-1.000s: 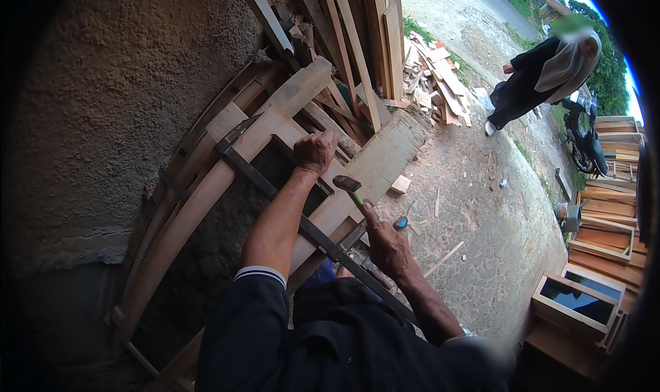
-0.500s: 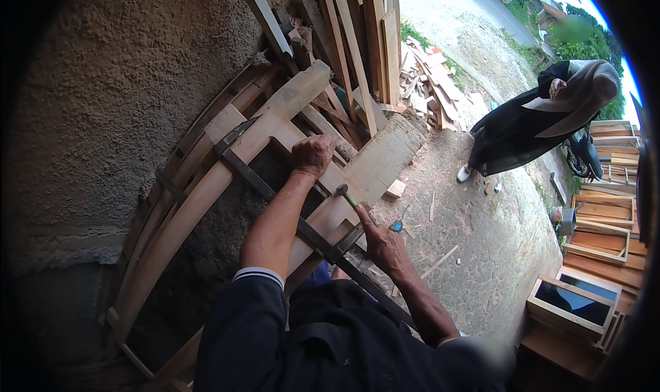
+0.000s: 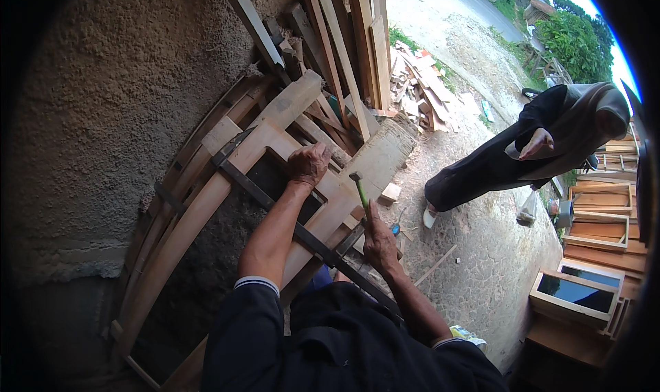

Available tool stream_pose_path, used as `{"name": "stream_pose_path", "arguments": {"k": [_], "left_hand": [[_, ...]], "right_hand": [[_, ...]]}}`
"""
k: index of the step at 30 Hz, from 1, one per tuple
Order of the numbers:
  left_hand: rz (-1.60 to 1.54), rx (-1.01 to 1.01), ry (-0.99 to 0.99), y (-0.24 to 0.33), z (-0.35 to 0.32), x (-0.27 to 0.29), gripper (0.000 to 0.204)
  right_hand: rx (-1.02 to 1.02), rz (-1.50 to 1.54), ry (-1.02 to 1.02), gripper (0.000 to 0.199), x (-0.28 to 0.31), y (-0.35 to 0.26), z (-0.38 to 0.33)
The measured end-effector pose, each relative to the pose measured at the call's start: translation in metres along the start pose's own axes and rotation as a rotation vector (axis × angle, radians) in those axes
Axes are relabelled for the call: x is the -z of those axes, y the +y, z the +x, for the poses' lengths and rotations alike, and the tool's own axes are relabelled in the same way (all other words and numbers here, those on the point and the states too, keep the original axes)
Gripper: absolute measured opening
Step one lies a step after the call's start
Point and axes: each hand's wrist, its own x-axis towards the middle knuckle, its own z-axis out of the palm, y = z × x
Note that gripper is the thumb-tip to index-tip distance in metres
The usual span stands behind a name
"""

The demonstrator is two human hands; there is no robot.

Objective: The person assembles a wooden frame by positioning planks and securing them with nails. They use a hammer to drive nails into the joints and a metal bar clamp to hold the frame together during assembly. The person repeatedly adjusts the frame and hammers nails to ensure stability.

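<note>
My right hand [image 3: 380, 246] grips a hammer [image 3: 364, 198] by its green handle, the head raised near a pale, rough wooden block [image 3: 377, 159]. My left hand [image 3: 309, 164] is closed in a fist over the wooden frame [image 3: 271, 139]; whatever its fingers hold is hidden. The frame is light brown, with a long curved side piece [image 3: 175, 244] and rectangular openings. Across it, under my left forearm, runs a long dark metal bar [image 3: 249, 188], which looks like a bar clamp.
A rough wall [image 3: 130, 103] rises on the left. Planks [image 3: 361, 41] lean at the back, beside a scrap wood pile [image 3: 425, 82]. A person [image 3: 509, 148] in dark clothes stands at the right, a plastic bag [image 3: 527, 210] hanging by them. Wooden frames [image 3: 577, 296] line the right side.
The hammer head has lifted off the frame and shifted slightly right. My left fist stays on the frame. The person has come nearer, with an arm now stretched out and the bag showing.
</note>
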Motion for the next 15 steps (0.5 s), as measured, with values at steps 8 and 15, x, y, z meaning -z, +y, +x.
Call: {"name": "stream_pose_path", "arguments": {"k": [8, 15], "left_hand": [[-1.107, 0.397, -0.229, 0.069, -0.092, 0.024, 0.064], [-0.962, 0.360, -0.068, 0.049, -0.106, 0.013, 0.043]], "right_hand": [[0.148, 0.240, 0.147, 0.056, -0.033, -0.016, 0.003], [0.027, 0.270, 0.317, 0.062, 0.010, 0.019, -0.041]]}}
